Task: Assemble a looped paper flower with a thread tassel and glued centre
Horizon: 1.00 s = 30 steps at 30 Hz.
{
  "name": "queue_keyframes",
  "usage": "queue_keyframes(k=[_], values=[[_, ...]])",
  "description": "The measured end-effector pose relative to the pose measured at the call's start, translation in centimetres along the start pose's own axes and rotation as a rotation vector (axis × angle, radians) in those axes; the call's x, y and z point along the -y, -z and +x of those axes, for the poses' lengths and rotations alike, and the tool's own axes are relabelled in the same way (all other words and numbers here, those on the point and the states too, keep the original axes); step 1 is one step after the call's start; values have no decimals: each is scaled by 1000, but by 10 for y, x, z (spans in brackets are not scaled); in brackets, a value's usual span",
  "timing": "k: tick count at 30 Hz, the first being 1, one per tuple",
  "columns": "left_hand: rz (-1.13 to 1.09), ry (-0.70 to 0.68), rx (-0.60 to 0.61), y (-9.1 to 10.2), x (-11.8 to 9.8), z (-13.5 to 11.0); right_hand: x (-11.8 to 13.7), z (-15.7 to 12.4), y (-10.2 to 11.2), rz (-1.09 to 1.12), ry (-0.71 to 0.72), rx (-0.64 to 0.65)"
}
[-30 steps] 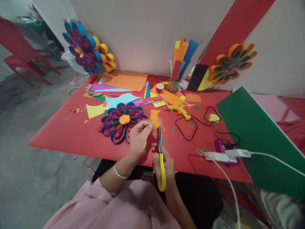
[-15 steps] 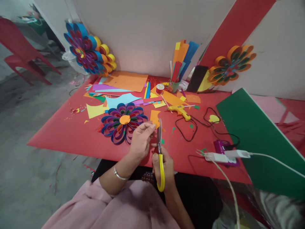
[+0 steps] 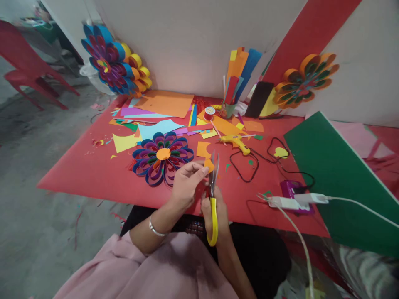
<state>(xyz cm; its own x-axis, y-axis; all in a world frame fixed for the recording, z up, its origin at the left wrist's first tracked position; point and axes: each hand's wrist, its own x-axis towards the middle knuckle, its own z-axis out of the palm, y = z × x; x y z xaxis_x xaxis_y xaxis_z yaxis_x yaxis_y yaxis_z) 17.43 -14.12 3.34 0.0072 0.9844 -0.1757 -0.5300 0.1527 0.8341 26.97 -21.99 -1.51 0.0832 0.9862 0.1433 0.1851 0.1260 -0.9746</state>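
Note:
Between the thumb and fingers of my left hand is a small piece of orange paper. My right hand grips a pair of scissors by their yellow handles, with the blades pointing away from me and slightly apart. The paper is at the blades' left side. Just beyond, a larger orange paper scrap with a curved notch lies on the table. To the left of my hands rests a paper flower of blue, purple, red and green loops, with an orange disc at its centre.
A yellow glue gun with a looped black cord lies right of centre. Paper sheets and a thread spool are at the back. A purple power strip and green board are at right. Finished flowers hang left.
The orange paper in my left hand and the scissors have shifted slightly right. The scissor blades have spread a little wider. The scrap beyond now shows apart from the held piece.

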Motion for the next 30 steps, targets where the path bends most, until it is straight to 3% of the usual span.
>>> queue_keyframes(k=[7,30], values=[[32,-43,0,2,1,1,3,2,1,-2,12,-8],[-1,11,-8,0,0,-2,-6,-6,-4,77,-89,-23]])
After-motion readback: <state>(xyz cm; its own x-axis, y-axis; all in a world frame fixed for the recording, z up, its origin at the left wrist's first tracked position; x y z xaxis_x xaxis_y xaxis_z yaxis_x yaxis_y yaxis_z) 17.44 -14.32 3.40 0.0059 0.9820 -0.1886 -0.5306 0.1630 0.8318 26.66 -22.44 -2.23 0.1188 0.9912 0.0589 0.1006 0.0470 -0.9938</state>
